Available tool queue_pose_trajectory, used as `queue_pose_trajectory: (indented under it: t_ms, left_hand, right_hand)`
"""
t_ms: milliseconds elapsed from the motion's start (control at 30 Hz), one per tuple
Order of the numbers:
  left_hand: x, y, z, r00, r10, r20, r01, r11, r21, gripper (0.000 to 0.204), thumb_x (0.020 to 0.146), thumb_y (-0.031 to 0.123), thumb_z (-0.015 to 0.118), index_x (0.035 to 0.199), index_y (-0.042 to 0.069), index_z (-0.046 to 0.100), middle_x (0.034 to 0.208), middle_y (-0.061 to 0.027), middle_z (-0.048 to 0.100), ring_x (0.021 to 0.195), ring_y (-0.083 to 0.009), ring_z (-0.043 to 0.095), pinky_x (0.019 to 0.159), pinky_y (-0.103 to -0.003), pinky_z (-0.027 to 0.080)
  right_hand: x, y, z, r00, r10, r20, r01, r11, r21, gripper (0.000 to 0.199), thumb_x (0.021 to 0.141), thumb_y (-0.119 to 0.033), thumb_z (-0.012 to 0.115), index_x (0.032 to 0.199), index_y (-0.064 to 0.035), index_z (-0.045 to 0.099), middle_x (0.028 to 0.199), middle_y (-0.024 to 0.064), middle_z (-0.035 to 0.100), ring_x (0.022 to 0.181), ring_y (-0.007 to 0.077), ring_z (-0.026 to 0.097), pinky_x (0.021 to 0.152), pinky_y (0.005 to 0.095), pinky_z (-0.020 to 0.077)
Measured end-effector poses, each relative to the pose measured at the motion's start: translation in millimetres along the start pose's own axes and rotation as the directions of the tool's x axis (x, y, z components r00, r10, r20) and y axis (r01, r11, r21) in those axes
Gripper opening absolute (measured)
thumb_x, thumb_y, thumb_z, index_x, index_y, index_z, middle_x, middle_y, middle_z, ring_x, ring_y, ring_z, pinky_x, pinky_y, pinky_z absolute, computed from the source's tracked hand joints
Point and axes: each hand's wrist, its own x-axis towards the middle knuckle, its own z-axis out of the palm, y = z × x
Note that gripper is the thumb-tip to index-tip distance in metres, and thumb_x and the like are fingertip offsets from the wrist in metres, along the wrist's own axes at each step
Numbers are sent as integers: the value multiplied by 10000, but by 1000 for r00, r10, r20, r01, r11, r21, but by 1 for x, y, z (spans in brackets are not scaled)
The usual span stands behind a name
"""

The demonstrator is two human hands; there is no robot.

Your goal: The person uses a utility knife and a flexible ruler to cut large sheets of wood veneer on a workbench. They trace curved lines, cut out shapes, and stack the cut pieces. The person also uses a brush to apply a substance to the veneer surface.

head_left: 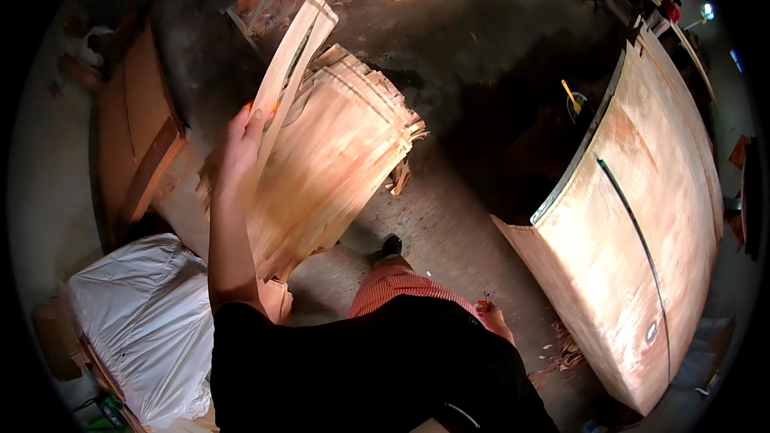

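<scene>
My left hand (247, 132) is closed round narrow strips of pale wood veneer (294, 44), which stand up tilted above it. Bits of orange show at its fingertips. Just right of that hand lies a thick stack of veneer sheets (321, 144), its far edge ragged and splintered. My right hand (497, 322) hangs low beside my body, partly hidden by the black sleeve. Its fingers look curled, with something small and reddish at them that I cannot make out.
A large wooden panel (634, 216) on the right carries a dark rod (634, 224). Behind it stands a container with a yellow-handled tool (570, 96). White plastic sheeting (148, 313) covers a pile at lower left. Brown boards (140, 128) stand beyond it. Veneer scraps (568, 349) litter the floor.
</scene>
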Motion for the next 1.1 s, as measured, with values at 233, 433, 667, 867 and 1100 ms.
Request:
queue_pose_trajectory:
  t_ms: [233, 433, 667, 867, 1100]
  left_hand:
    - [-76, 124, 36, 957, 272, 104, -285, 949, 137, 265, 884, 152, 399, 1035, -40, 501, 912, -81, 595, 829, -79, 490, 756, -235, 393]
    - [-111, 192, 86, 868, 318, 382, -355, 934, 30, 276, 896, 126, 375, 1108, -25, 468, 1021, -50, 557, 903, -76, 496, 810, -217, 377]
    - [-132, 275, 211, 627, 349, 697, -267, 936, -229, 296, 888, 158, 407, 1123, -18, 450, 1039, -41, 545, 912, -75, 502, 807, -225, 391]
    - [-136, 358, 364, 452, 274, 849, -137, 962, -238, 325, 868, 150, 433, 1148, -15, 437, 1052, -52, 539, 932, -108, 516, 823, -240, 393]
    - [-161, 440, 625, 153, 356, 922, -302, 905, -299, 282, 868, 150, 431, 1100, -3, 480, 1000, -44, 559, 878, -107, 530, 779, -245, 421]
  right_hand:
    - [-9, 114, -31, 989, -112, -95, 95, 982, -163, 229, 802, -108, 439, 988, -66, 567, 744, 90, 598, 621, 194, 566, 571, 310, 448]
    - [-40, 228, -55, 971, -63, -229, 34, 991, -128, 245, 789, -115, 445, 989, -70, 580, 800, 163, 604, 785, 261, 588, 654, 360, 449]
    - [-139, 321, -81, 900, 218, -378, -106, 950, 294, 238, 782, -59, 416, 985, -56, 539, 739, 111, 585, 638, 195, 568, 537, 314, 430]
    - [-214, 332, -74, 798, 467, -380, -147, 763, 630, 247, 762, -3, 387, 971, -65, 503, 685, 84, 561, 508, 173, 536, 427, 281, 395]
    - [-243, 341, -91, 662, 598, -451, -102, 669, 737, 175, 780, -41, 427, 922, -44, 530, 713, 98, 578, 591, 182, 557, 509, 297, 417]
